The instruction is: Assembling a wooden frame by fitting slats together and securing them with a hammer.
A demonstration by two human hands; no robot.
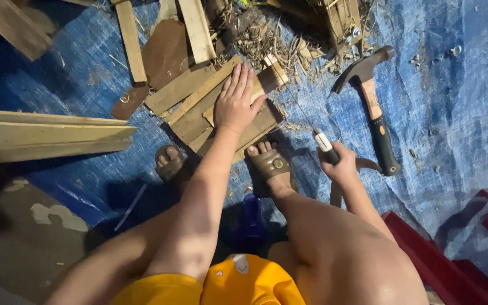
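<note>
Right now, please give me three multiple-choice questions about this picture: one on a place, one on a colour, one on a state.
1. Where does the hammer lie?
A. on the blue tarp
B. on the red chair
C. across the knees

2. What colour is the plastic chair?
A. green
B. red
C. white

3. What is the left hand doing?
A. holding the hammer
B. pressing flat on the wooden pieces
C. resting on a knee

A: the hammer lies on the tarp.
B: the chair at the lower right is red.
B: the palm lies spread on the wood, while the right hand grips a thin tool.
</note>
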